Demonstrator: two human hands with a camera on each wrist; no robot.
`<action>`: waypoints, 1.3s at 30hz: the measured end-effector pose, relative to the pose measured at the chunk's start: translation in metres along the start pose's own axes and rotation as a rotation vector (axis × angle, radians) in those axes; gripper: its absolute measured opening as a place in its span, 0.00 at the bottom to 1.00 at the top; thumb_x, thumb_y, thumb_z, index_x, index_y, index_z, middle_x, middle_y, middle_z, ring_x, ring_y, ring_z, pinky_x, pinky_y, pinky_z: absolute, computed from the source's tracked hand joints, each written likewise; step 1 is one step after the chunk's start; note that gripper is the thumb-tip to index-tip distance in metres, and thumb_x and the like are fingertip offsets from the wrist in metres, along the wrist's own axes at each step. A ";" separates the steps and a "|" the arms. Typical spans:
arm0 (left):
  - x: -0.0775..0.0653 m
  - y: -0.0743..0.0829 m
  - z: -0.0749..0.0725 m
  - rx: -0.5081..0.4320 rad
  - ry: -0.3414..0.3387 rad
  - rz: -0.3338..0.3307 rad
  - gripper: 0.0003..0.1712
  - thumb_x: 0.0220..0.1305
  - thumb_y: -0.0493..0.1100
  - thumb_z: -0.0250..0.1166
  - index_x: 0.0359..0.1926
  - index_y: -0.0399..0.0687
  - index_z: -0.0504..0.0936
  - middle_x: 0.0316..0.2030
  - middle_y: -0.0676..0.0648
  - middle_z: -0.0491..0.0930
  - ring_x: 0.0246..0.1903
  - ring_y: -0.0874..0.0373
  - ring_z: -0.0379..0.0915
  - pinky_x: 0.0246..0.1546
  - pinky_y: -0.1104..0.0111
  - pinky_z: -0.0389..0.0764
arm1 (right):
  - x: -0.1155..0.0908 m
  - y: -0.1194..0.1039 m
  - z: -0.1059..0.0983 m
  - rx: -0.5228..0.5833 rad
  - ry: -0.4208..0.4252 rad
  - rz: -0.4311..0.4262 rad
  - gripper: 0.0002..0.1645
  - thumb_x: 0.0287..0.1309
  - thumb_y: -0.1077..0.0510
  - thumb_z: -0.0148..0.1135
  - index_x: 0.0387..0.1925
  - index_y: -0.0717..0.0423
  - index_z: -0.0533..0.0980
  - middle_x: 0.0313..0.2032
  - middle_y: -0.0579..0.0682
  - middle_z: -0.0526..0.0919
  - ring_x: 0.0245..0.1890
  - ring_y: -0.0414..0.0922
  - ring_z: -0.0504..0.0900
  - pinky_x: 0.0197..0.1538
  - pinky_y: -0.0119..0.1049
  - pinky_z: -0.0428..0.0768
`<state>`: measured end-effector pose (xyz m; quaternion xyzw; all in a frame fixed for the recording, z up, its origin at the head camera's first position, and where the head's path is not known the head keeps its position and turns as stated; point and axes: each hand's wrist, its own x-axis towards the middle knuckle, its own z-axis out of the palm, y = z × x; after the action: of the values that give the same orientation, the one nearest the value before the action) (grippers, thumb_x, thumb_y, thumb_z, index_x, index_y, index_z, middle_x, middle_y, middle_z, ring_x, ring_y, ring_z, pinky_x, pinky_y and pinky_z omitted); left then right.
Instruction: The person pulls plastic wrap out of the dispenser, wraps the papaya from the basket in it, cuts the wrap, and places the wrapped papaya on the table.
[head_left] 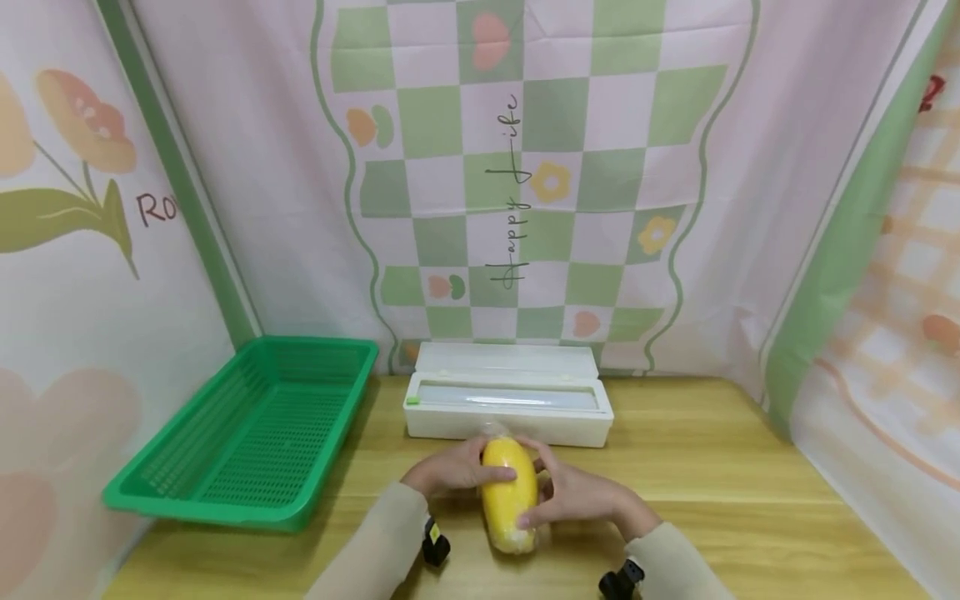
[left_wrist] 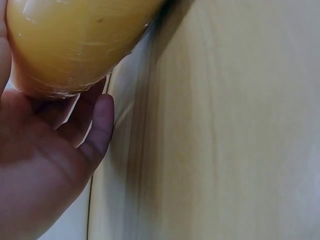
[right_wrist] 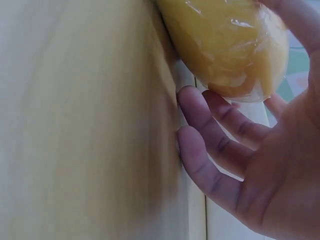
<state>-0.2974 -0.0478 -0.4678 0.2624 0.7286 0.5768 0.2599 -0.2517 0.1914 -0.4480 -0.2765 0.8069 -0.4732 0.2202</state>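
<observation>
A smooth yellow oblong fruit [head_left: 510,492], wrapped in clear cling film, is between my two hands near the front of the table. My left hand [head_left: 457,467] grips it from the left, its thumb lying across the top. From the right my right hand [head_left: 573,493] holds it, thumb near the close end and index finger toward the far end. Creases of film shine on the fruit [left_wrist: 75,42] in the left wrist view. In the right wrist view the lower fingers [right_wrist: 192,147] curl below the wrapped fruit [right_wrist: 225,50]. Some fingertips are hidden behind it.
Just beyond the hands stands a white cling film dispenser [head_left: 510,425] with its lid [head_left: 506,360] raised. A green plastic basket [head_left: 300,483] sits at the left of the wooden table [head_left: 712,500]. Printed curtains [head_left: 555,117] hang behind and at both sides.
</observation>
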 end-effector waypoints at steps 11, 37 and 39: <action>0.001 0.002 0.000 0.160 0.014 0.109 0.37 0.65 0.53 0.69 0.71 0.56 0.65 0.56 0.53 0.74 0.46 0.58 0.77 0.48 0.66 0.80 | 0.001 0.004 -0.002 0.011 -0.008 0.014 0.69 0.52 0.50 0.78 0.78 0.47 0.37 0.58 0.63 0.65 0.50 0.52 0.76 0.50 0.42 0.80; 0.002 0.003 0.013 0.700 0.112 0.324 0.24 0.81 0.57 0.42 0.67 0.62 0.74 0.77 0.50 0.53 0.74 0.47 0.48 0.67 0.39 0.57 | -0.002 0.010 -0.002 0.069 0.013 0.002 0.58 0.59 0.49 0.71 0.77 0.60 0.45 0.59 0.61 0.69 0.55 0.52 0.75 0.54 0.43 0.79; 0.000 0.006 0.013 0.743 0.113 0.337 0.26 0.81 0.57 0.42 0.71 0.59 0.71 0.77 0.50 0.54 0.74 0.48 0.49 0.68 0.41 0.57 | -0.002 0.011 -0.001 0.073 0.003 0.005 0.58 0.60 0.48 0.71 0.77 0.60 0.45 0.59 0.60 0.69 0.55 0.51 0.75 0.55 0.42 0.78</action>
<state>-0.2881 -0.0371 -0.4645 0.4219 0.8473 0.3226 0.0093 -0.2538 0.1979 -0.4569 -0.2658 0.7901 -0.5021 0.2303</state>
